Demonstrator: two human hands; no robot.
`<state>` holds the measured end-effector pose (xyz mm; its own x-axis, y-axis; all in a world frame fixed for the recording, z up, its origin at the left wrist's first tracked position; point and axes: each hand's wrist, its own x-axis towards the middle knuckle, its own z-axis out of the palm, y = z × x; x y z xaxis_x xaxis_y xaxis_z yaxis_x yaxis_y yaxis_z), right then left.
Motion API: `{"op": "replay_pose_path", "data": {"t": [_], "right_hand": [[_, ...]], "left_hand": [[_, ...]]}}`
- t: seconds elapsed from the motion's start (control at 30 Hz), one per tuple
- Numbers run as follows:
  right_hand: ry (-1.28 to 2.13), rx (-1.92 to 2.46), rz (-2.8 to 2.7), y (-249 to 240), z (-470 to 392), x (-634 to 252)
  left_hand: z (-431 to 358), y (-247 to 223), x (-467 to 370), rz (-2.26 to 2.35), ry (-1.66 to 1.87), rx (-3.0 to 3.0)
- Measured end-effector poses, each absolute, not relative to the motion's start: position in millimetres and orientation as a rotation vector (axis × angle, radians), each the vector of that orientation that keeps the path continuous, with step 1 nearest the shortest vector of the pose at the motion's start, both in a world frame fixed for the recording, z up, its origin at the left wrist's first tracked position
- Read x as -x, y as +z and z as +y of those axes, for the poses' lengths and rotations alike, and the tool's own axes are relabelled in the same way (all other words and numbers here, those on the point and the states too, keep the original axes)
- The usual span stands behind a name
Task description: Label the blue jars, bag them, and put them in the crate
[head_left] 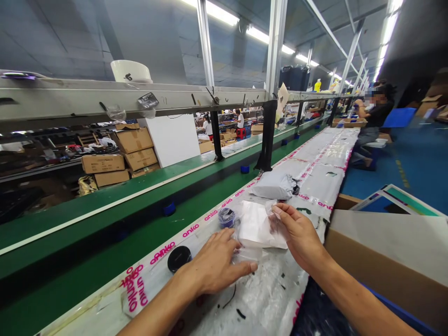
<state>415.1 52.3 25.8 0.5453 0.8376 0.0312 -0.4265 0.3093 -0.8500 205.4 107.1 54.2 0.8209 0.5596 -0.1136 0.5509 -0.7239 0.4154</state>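
Observation:
My right hand (297, 228) pinches the right edge of a clear plastic bag between thumb and fingers. Inside or under the plastic lies a white paper sheet (257, 226); which of the two I cannot tell. With fingers spread, my left hand (219, 261) rests palm down at the bag's near left side. Just beyond its fingertips sits a blue round object (226, 217) with clear film over it. A black round object (179, 258) lies to the left of my left wrist. Behind the paper is a pale grey plastic packet (272, 185).
A green conveyor belt (140, 242) carries several small blue pieces beyond the plastic-covered bench (273, 298). Metal posts and a shelf (168, 98) rise above it. An open cardboard box (385, 252) stands at right. Another person (374, 112) sits farther along the bench.

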Motion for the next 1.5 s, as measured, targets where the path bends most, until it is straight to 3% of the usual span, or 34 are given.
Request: {"op": "replay_pose_path", "data": {"t": [0.23,0.43,0.6,0.9,1.5], "right_hand": [[0.859,0.926,-0.555,40,42,-411],[0.965,0.91,-0.979,66,47,-357],[1.257,0.816,-1.089,84,69,-296],[1.726,0.658,-0.885,64,77,-247],[1.798,0.667,-0.932,60,77,-235]], "left_hand": [[98,71,-186,0.874,0.473,-2.652],[95,103,-171,0.829,0.702,-1.77],[103,112,-140,0.804,0.824,-1.519],[108,90,-86,0.735,0.825,-1.32],[96,84,-66,0.809,0.764,-1.341]]}}
